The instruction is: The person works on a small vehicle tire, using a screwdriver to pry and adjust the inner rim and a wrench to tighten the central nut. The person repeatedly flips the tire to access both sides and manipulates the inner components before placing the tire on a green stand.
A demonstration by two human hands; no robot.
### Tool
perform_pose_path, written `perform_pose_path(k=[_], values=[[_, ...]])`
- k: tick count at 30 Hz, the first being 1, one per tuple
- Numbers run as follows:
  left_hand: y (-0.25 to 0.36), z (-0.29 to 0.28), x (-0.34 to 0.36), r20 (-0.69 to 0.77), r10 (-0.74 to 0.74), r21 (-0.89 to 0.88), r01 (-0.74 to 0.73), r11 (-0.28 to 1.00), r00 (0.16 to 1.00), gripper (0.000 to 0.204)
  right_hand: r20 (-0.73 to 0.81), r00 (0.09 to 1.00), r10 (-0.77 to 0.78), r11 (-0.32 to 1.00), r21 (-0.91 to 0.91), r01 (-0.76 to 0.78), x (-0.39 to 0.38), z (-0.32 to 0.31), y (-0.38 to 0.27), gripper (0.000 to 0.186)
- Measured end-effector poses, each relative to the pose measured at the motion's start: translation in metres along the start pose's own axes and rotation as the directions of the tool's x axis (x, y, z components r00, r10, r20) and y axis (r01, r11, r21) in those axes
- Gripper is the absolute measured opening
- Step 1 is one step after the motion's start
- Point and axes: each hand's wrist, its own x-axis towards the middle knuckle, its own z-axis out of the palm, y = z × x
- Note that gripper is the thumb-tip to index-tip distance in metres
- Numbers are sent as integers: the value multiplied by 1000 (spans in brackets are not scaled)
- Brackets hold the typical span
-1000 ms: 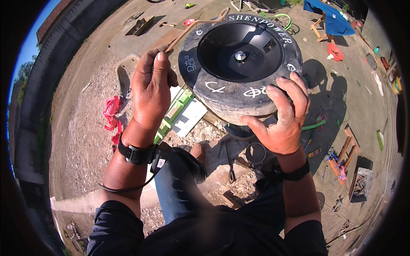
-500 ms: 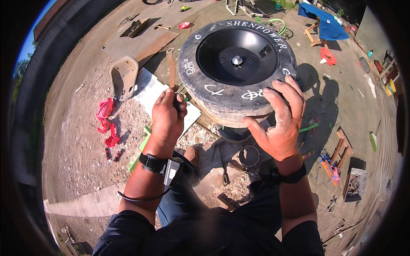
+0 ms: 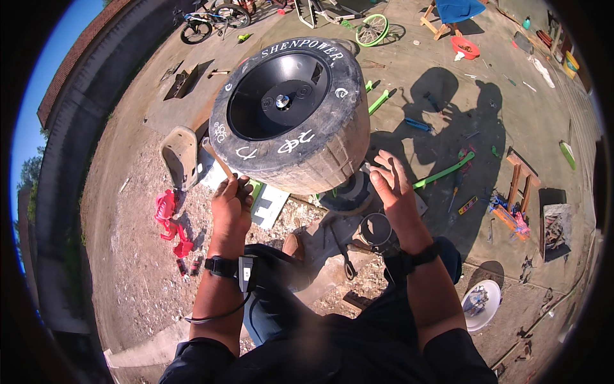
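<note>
You've got the flat, rust-brown metal spanner (image 3: pixel 220 161) in your left hand (image 3: pixel 231 211), fingers curled and clamped on its lower end; upper end sits alongside the tyre wall, can't tell whether it touches. Right hand (image 3: pixel 398 192) is off to the other side, thumb apart from loosely bent fingers, nothing gripped, right beside the tread; contact unclear.

The fat black rubber tyre on a dished black wheel (image 3: pixel 320 137) is in front of you, just beyond and between your hands, tilted, hollow face up, shiny metal bolt end (image 3: pixel 282 101) at its centre. What bears it is mostly hidden; a black round part (image 3: pixel 348 195) shows below.

Handling, my guess: wheel is heavy and top-bulky, rubber firm with little give, not fragile. Dusty tread may slip a bit; rim looks smooth, likely slicker. Best hold: both palms low on opposite sides of the tread, or fingers hooked inside the dish's lip. Keep off the bolt end as a handle. Spanner should be stiff, fairly light, hard to break; hold it far down the shank, knuckles clear of the rubber.
</note>
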Motion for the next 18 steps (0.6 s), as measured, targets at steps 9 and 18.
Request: perform_pose_path(k=[9, 18], values=[[-71, -11, 14, 51, -114, 1, 114, 994, 992, 14, 107, 960, 257, 966, -44, -254, 1, -13, 1, 61], [-85, 22, 6, 215, -126, 18, 126, 992, 968, 20, 211, 964, 164, 986, -52, -156, 7, -16, 23, 49]])
